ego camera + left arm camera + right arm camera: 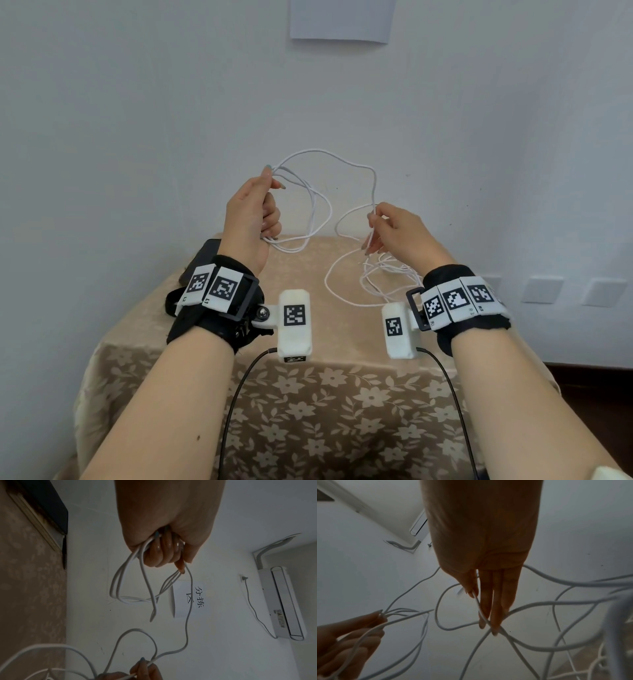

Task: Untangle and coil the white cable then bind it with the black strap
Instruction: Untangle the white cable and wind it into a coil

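Note:
The white cable (pixel 373 174) arcs in the air between my two hands above the table. My left hand (pixel 274 178) is raised and grips several gathered loops (pixel 120 585) that hang from the fist, the fingers (pixel 163 550) curled round them. My right hand (pixel 374 222) is lower and to the right, and pinches a single strand between thumb and fingers (pixel 488 608). Below it, the rest of the cable lies in a loose tangle (pixel 383 274) on the cloth. I see no black strap that I can make out.
The small table (pixel 308 394) has a beige floral cloth and stands against a pale wall. A dark flat object (pixel 205 253) lies at its back left corner, behind my left wrist. A paper sheet (pixel 340 20) hangs on the wall, and sockets (pixel 544 289) sit low on the right.

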